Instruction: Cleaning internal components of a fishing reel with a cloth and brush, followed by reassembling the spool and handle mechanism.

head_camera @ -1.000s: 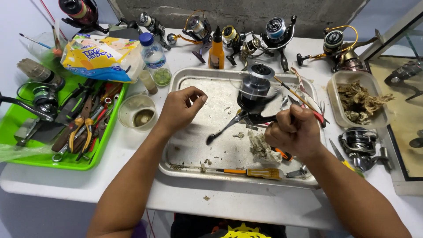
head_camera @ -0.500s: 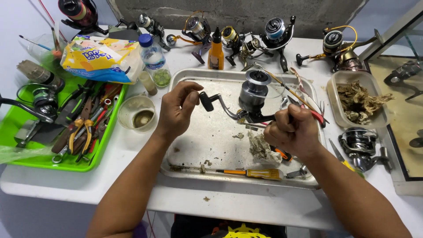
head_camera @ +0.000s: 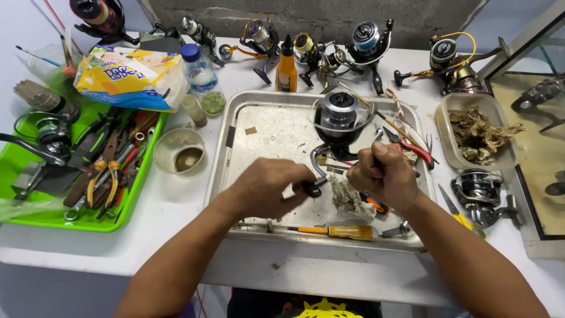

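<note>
The right hand (head_camera: 382, 174) closed over the reel's (head_camera: 338, 121) foot, hiding what it gripped. The left hand's (head_camera: 268, 188) fingers covered most of the crank knob (head_camera: 312, 188). At the tabletop's (head_camera: 176, 235) far-left corner, a rod-mounted reel (head_camera: 97, 15) was cut off by the picture's top edge. The glass case (head_camera: 529, 135) ran off the right edge.

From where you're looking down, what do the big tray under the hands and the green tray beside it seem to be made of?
The big tray looks like bare metal, probably steel or aluminium: dull silver, scuffed, with a rolled rim that catches the light. The green tray looks like moulded plastic: one even bright colour with a smooth, slightly glossy lip. The fishing reel held over the big tray looks black with shiny parts; its material is unclear.
</note>
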